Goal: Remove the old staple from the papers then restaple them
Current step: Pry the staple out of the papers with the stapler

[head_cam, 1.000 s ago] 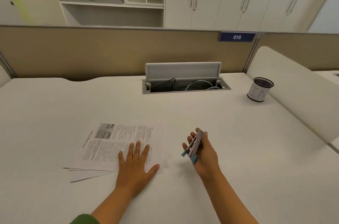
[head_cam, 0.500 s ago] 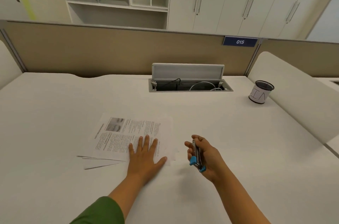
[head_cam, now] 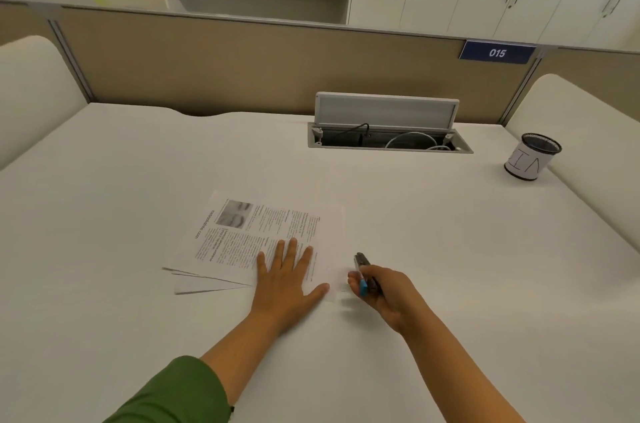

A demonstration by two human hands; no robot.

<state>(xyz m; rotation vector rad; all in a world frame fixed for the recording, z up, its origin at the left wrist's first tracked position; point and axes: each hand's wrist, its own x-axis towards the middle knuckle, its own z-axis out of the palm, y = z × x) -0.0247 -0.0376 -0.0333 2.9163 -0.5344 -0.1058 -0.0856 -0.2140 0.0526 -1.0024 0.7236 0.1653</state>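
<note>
Papers (head_cam: 256, 239) lie in a loose stack on the white table (head_cam: 450, 249), nearer its near edge than its far one and a little toward its left side. Lower sheets fan out from under the stack at its near left corner. My left hand (head_cam: 289, 284) rests flat on the near right part of the top sheet, fingers straight and spread, thumb pointing toward the stack's right edge. My right hand (head_cam: 384, 291) is just beside that edge, fingers curled round a small staple remover (head_cam: 363, 272) with a dark body and a blue grip; its tip points away from me, close to the near right corner of the papers. Whether it touches the paper I cannot tell.

The top sheet is printed in columns with a grey photo, and a sideways line down its left margin ends in ".com"; the rest is too small to read. At the far right corner of the table stands a black mesh cup (head_cam: 531, 157) wrapped in white paper with hand-drawn marks. A blue sign (head_cam: 497, 52) on the partition behind the far edge reads "015".
</note>
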